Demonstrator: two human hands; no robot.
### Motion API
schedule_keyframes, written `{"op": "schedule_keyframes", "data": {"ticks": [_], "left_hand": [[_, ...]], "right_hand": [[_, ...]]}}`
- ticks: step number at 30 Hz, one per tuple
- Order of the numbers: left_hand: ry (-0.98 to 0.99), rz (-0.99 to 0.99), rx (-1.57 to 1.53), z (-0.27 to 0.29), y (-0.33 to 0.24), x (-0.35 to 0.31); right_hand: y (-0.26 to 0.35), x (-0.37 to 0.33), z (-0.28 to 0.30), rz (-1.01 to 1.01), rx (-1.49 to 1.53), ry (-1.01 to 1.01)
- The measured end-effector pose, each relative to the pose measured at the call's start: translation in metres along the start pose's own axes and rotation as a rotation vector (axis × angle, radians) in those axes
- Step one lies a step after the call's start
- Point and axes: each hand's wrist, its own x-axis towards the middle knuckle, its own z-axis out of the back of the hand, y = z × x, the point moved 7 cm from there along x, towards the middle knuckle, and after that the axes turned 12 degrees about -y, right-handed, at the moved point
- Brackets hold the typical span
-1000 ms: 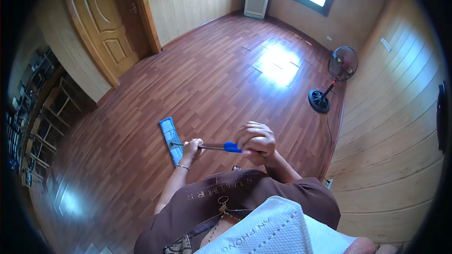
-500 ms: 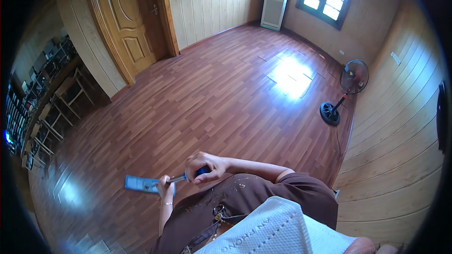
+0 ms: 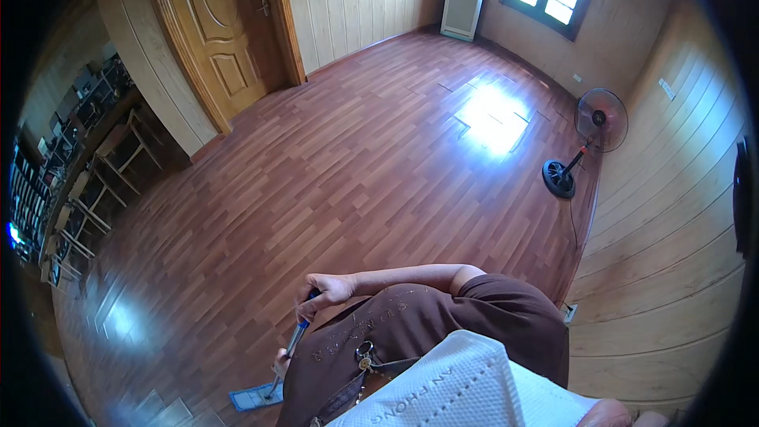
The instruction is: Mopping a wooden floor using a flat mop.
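A flat mop [image 3: 296,340] with a metal pole and a blue handle end slants down in front of my body. My right hand [image 3: 329,291] is wrapped round the blue upper end of the handle. Lower on the pole is my left hand [image 3: 281,362], closed round it and partly hidden by my brown top. The mop's light blue rectangular head [image 3: 254,398] lies on the wood floor [image 3: 316,190] at the lower left, close to my body.
A standing fan [image 3: 599,120] with a round black base is by the right wall, its cord trailing along the floor. A wooden door [image 3: 213,39] is at the far left. Wooden chairs [image 3: 118,150] line a cluttered counter at left. A tall air conditioner [image 3: 462,0] stands near the window.
The mop head has swung from the left toward the lower edge, nearer my body. Both hands have moved with the pole, the left one downward. The fan's head has turned.
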Motion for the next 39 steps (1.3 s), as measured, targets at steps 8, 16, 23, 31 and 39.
{"op": "schedule_keyframes", "data": {"ticks": [8,16,23,31,39], "left_hand": [[0.100,-0.103,-0.151,-0.027,-0.112,0.011],[0.175,-0.420,-0.427,-0.012,-0.254,0.065],[0.390,-0.703,-0.599,-0.026,-0.431,0.098],[0.628,-1.097,-0.807,-0.045,-0.623,0.058],[0.978,-1.542,-0.573,-0.069,-0.754,-0.017]], "right_hand": [[0.038,-0.048,0.073,-0.080,-0.067,-0.121],[0.137,-0.101,0.125,-0.002,-0.353,-0.349],[0.238,-0.173,0.147,0.421,-0.591,-0.564],[0.296,-0.267,0.128,0.422,-1.059,-0.754],[0.300,-0.310,0.119,0.402,-1.311,-0.706]]}}
